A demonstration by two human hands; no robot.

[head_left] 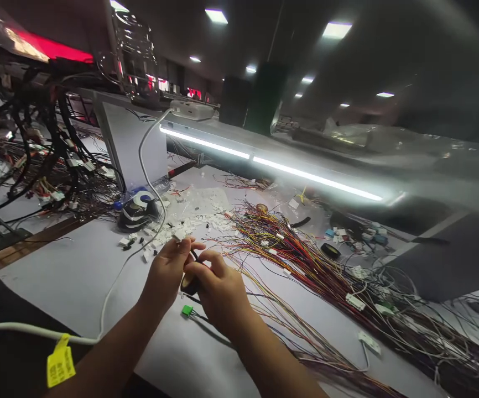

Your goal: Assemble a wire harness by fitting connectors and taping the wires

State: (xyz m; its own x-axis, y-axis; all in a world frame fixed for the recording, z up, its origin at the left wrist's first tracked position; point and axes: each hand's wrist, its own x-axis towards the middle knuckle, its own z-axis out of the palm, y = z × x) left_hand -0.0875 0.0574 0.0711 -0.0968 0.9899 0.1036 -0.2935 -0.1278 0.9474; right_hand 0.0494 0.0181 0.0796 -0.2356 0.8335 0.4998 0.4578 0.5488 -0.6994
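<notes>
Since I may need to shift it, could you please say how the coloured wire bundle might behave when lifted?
The coloured wire bundle would probably sag, its strands being thin and curved. It may snag, as loose ends fan out, and could drag along the white connectors lying among it.

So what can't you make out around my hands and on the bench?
All in the head view:
- Dark roll: partly hidden by the right hand.
- Inside of the left hand: the hand itself covers it.
- Green connector: its wires disappear behind the right forearm.
- Yellow tag: print too blurred to read.
- Wire bundle: cut off by the right edge.
</notes>
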